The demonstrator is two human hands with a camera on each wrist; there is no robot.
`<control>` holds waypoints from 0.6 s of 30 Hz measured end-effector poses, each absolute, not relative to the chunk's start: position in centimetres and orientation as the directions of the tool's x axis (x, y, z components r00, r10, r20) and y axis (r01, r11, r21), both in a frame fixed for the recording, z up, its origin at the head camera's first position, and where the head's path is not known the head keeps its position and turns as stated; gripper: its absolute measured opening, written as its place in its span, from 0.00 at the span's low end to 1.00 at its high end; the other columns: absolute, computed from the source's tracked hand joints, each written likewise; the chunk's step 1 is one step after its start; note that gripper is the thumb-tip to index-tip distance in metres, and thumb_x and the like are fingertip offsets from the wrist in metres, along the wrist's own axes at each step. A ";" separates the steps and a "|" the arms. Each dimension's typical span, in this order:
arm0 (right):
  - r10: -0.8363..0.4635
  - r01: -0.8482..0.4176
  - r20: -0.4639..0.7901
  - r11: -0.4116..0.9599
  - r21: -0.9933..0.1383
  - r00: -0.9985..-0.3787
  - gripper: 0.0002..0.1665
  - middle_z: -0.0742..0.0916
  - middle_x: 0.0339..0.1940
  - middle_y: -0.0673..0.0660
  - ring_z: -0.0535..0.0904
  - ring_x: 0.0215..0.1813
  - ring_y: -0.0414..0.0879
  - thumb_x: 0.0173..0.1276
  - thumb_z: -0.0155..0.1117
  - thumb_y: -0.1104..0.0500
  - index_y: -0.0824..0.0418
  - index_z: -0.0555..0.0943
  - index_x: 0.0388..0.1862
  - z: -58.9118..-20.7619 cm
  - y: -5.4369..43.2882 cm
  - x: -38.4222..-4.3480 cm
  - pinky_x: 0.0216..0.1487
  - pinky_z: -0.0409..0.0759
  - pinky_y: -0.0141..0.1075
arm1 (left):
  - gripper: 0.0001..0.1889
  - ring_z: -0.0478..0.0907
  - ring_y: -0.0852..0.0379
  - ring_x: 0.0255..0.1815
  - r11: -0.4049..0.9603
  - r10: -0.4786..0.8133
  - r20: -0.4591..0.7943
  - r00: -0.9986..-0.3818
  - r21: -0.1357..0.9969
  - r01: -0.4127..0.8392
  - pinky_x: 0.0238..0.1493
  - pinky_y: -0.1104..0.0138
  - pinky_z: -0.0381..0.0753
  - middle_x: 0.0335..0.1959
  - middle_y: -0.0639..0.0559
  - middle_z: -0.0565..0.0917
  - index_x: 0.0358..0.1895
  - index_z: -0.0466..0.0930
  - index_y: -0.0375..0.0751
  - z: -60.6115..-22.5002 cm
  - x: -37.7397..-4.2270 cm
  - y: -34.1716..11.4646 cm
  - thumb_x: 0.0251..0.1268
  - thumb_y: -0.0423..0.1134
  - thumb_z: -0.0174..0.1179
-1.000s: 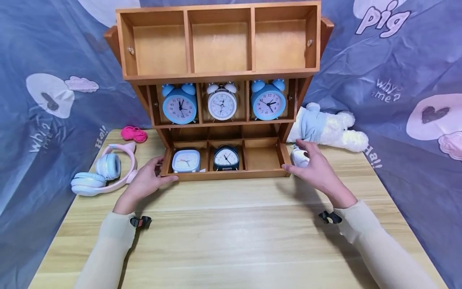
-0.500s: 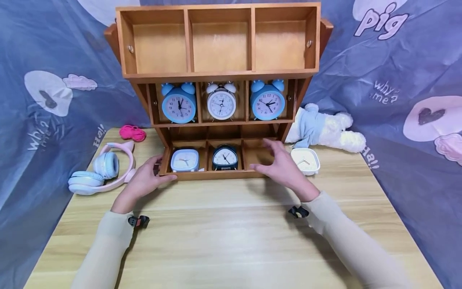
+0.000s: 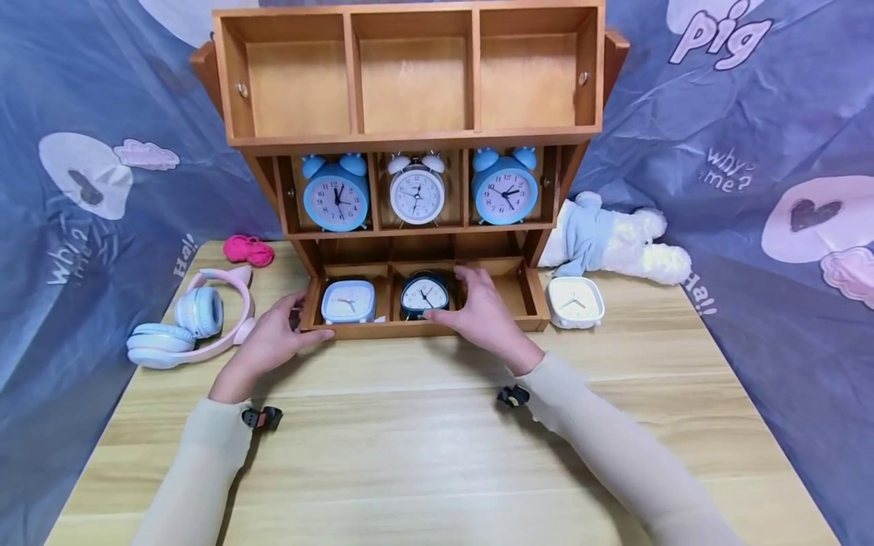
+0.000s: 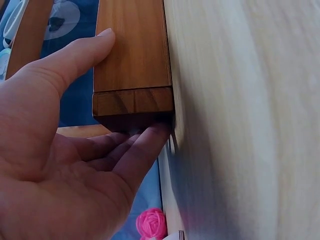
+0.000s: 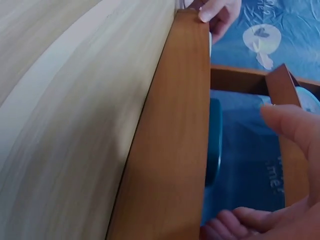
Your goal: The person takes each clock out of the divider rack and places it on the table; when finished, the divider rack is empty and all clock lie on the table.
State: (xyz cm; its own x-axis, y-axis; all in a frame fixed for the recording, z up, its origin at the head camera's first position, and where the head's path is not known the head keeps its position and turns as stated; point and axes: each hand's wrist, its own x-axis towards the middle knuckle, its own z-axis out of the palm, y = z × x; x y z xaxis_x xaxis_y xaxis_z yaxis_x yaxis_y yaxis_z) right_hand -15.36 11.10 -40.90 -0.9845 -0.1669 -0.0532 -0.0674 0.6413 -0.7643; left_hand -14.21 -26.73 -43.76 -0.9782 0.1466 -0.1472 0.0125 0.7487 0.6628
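At the rack's lower left corner, my left hand point(image 3: 276, 341) grips the wooden rack point(image 3: 369, 331). The left wrist view has its thumb on the front board point(image 4: 132, 50) and the fingers against the board's end. My right hand point(image 3: 483, 312) reaches over the bottom tier with thumb and fingers spread beside a dark green alarm clock point(image 3: 425, 296) in the middle compartment. In the right wrist view a gap shows between the hand and the clock's teal edge point(image 5: 215, 142). A light blue square clock point(image 3: 348, 302) sits in the bottom left compartment.
Two blue twin-bell clocks and a white one point(image 3: 417, 196) fill the middle tier. A white square clock point(image 3: 576, 302) stands right of the rack, before a white plush toy point(image 3: 614, 239). Headphones point(image 3: 198, 318) and pink yarn point(image 3: 249, 250) lie at left.
My right hand has moved left, from the white square clock outside the rack, across the bottom right compartment to the dark green clock. The left hand keeps its place on the rack.
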 end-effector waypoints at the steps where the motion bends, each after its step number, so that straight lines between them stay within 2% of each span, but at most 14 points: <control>1: -0.160 -0.065 -0.052 0.644 -0.763 -0.986 0.66 0.69 0.86 0.69 0.70 0.84 0.65 0.64 0.87 0.41 0.65 0.63 0.90 -41.0 10.6 -15.4 0.86 0.71 0.61 | 0.57 0.75 0.25 0.77 0.749 0.148 -0.147 -0.978 0.663 0.013 0.75 0.34 0.78 0.79 0.22 0.74 0.88 0.55 0.26 -43.7 -14.2 -26.7 0.73 0.58 0.77; 5: -0.123 -0.046 -0.046 0.655 -0.754 -0.991 0.66 0.67 0.85 0.72 0.64 0.86 0.66 0.62 0.88 0.44 0.69 0.63 0.89 -41.1 8.8 -15.5 0.86 0.71 0.60 | 0.56 0.76 0.25 0.76 0.743 0.152 -0.140 -0.978 0.669 0.020 0.74 0.34 0.78 0.78 0.21 0.75 0.88 0.55 0.26 -43.9 -14.1 -26.8 0.73 0.57 0.77; 12: -0.095 -0.044 -0.028 0.680 -0.732 -0.995 0.65 0.64 0.87 0.72 0.62 0.87 0.65 0.64 0.88 0.44 0.70 0.63 0.88 -41.5 6.6 -15.9 0.86 0.72 0.59 | 0.56 0.77 0.26 0.76 0.738 0.151 -0.131 -0.980 0.674 0.024 0.75 0.35 0.79 0.77 0.22 0.76 0.88 0.56 0.27 -44.0 -14.2 -26.9 0.72 0.57 0.78; 18: -0.084 -0.060 0.000 0.716 -0.696 -0.997 0.66 0.65 0.85 0.71 0.63 0.85 0.65 0.63 0.89 0.45 0.71 0.63 0.87 -42.0 5.8 -16.2 0.87 0.71 0.56 | 0.57 0.76 0.25 0.77 0.744 0.153 -0.132 -0.979 0.667 0.026 0.75 0.35 0.78 0.78 0.22 0.75 0.88 0.56 0.26 -43.9 -14.3 -26.8 0.72 0.58 0.78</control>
